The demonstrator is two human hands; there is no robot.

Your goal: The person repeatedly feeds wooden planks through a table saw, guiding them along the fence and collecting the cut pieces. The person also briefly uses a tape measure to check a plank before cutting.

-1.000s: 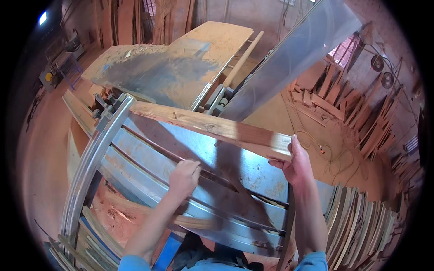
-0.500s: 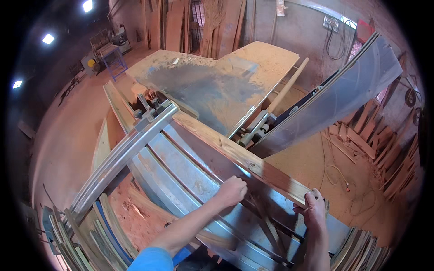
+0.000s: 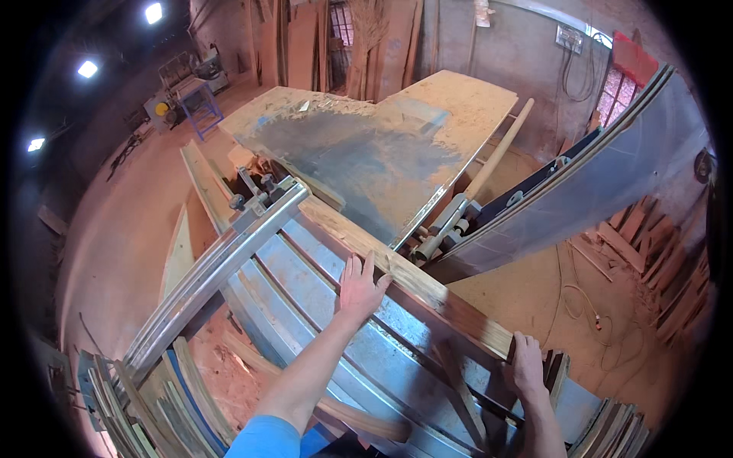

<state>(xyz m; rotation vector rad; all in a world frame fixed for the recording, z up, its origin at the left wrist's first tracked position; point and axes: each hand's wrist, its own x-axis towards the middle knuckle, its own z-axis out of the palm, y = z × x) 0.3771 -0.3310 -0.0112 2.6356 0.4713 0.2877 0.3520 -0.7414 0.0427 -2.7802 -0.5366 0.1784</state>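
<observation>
A long wooden board (image 3: 416, 281) lies across the grooved metal sliding table (image 3: 301, 286) of a panel saw. Its far left end meets the metal fence (image 3: 229, 252). My left hand (image 3: 362, 288) has its fingers spread, and their tips touch the board's near edge around its middle. At the board's right end, my right hand (image 3: 527, 365) is closed over the corner, though some of its fingers are hidden. A thin wooden strip (image 3: 462, 397) rests on the sliding table between my forearms.
Beyond the board stands the sawdust-strewn saw table (image 3: 343, 145). A large grey panel (image 3: 580, 191) slants up at the right. Stacked wood strips (image 3: 145, 404) fill the lower left, with more strips (image 3: 611, 427) at the lower right. A cable (image 3: 584, 294) lies on the floor.
My left hand has moved left and away from me, opening from a fist onto the board's edge. My right hand has shifted slightly on the board's end. The whole view has moved a little.
</observation>
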